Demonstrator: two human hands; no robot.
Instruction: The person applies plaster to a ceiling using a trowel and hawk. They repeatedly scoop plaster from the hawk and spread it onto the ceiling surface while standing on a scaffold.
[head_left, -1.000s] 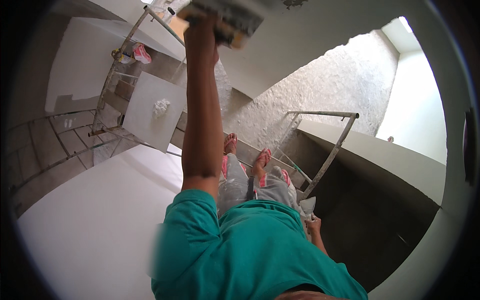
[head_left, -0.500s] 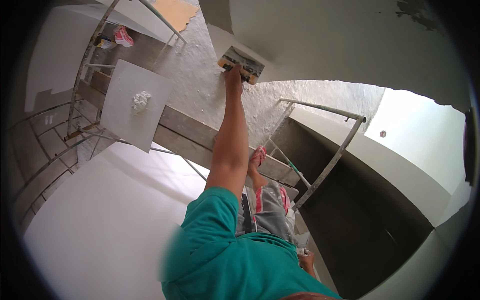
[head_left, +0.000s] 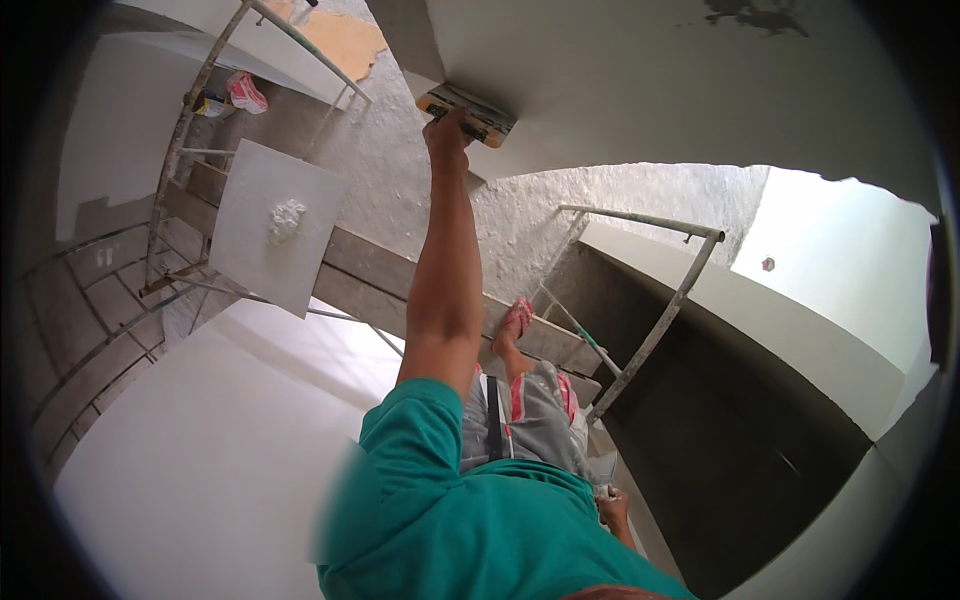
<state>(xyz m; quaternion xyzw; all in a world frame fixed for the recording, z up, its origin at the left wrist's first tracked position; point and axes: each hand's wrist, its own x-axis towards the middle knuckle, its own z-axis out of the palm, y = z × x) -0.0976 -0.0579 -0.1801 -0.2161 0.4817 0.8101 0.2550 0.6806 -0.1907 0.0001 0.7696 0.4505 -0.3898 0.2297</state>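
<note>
My left arm stretches far out, and my left hand (head_left: 447,138) is closed round the handle of a wide plastering trowel (head_left: 487,120). The trowel has a yellow-and-black back and lies tilted against the smooth grey-white wall surface (head_left: 600,100), near its edge. Low at my right side, my right hand (head_left: 612,507) is closed on what looks like a small putty knife (head_left: 603,468) with a grey blade, partly hidden. To the left, a white board (head_left: 255,200) carries a lump of white putty (head_left: 287,220).
Wooden planks (head_left: 375,262) run under the board and my sandalled foot (head_left: 516,318). Metal scaffold frames stand left (head_left: 170,190) and right (head_left: 660,320). A dark recess (head_left: 740,440) drops away at right. A red-and-white bag (head_left: 246,92) lies at far left.
My left hand has shifted the trowel slightly left and up along the wall, and its blade now shows more edge-on. The right hand stays low at my side.
</note>
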